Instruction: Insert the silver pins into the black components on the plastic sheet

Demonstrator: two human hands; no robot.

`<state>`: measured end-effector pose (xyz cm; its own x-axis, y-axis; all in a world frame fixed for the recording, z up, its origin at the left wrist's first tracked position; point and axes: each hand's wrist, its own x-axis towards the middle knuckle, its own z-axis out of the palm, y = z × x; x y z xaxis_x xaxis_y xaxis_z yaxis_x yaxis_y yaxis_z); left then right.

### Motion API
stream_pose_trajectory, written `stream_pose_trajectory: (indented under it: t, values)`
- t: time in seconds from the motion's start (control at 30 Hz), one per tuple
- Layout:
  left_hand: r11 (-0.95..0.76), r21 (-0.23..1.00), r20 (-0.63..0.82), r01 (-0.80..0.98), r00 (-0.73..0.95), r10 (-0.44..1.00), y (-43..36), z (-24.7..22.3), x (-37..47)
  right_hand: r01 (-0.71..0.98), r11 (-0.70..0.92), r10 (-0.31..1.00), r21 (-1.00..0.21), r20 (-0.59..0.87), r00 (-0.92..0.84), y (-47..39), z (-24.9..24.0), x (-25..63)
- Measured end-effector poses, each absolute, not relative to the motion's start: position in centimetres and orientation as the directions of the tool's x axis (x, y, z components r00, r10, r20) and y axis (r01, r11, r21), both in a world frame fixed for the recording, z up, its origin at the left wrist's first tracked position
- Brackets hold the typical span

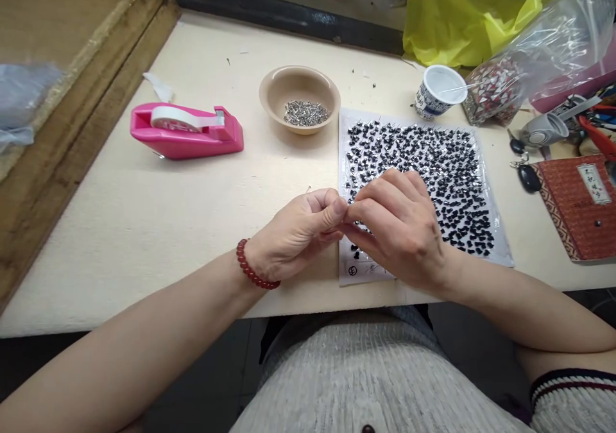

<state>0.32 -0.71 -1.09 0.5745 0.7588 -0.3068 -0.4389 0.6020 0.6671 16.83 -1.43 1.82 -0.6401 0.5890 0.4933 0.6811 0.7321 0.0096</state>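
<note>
My left hand (308, 228), with a red bead bracelet (250, 269) at its wrist, is closed in a pinch of thumb and fingers. Its fingertips meet those of my right hand (402, 228), which is pinched too. Whatever lies between the fingertips is hidden or too small to make out. Under my right hand is a white sheet (351, 276) covered with rows of small black pieces (462, 208), many with thin pins sticking out. Beyond my hands stands a beige bowl (272, 96) holding a heap of small silvery metal parts (306, 113).
A pink tape dispenser (187, 141) stands left of the bowl. Behind the sheet are a patterned paper cup (433, 96), a plastic bag of red and white pieces (495, 90) and a yellow bag (471, 19). A reddish-brown pouch (572, 215) lies right. Wooden edging (91, 125) borders the left.
</note>
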Motion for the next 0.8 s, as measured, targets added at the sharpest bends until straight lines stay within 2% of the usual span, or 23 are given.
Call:
stream_pose_trajectory:
  t: [0.1, 0.23, 0.37, 0.47, 0.57, 0.63, 0.73, 0.8]
  values:
    - [0.605, 0.667, -0.312, -0.434, 0.575, 0.756, -0.7, -1.3, 0.3, 0.686, 0.727, 0.56, 0.046, 0.538, -0.63, -1.3, 1.8, 16.9]
    - [0.603, 0.673, -0.326, -0.43, 0.56, 0.762, -0.6, -1.4, 0.3, 0.675, 0.738, 0.543, 0.032, 0.566, -0.62, -1.2, 2.0, 17.3]
    - [0.606, 0.672, -0.325, -0.427, 0.564, 0.759, -0.5, -1.2, 0.3, 0.652, 0.756, 0.553, -0.056, 0.586, -0.592, -1.3, 2.0, 17.2]
    - [0.61, 0.688, -0.335, -0.393, 0.574, 0.747, -0.6, -1.0, 0.3, 0.633, 0.752, 0.598, -0.184, 0.594, -0.538, -1.3, 2.2, 17.3]
    - [0.586, 0.677, -0.332, -0.446, 0.526, 0.783, -0.4, -0.7, 0.3, 0.597, 0.742, 0.652, -0.305, 0.539, -0.534, -1.2, 2.5, 18.0]
    - [0.545, 0.654, -0.357, -0.524, 0.422, 0.833, -0.2, -0.5, 0.5, 0.587, 0.728, 0.682, -0.354, 0.465, -0.565, -1.4, 2.4, 18.7]
    - [0.496, 0.637, -0.411, -0.59, 0.285, 0.866, 0.0, -0.4, 0.6, 0.622, 0.699, 0.715, -0.353, 0.325, -0.619, -2.0, 1.8, 19.3]
    - [0.493, 0.639, -0.409, -0.59, 0.282, 0.868, 0.1, -0.3, 0.6, 0.653, 0.688, 0.725, -0.316, 0.268, -0.635, -2.5, 1.3, 19.4]
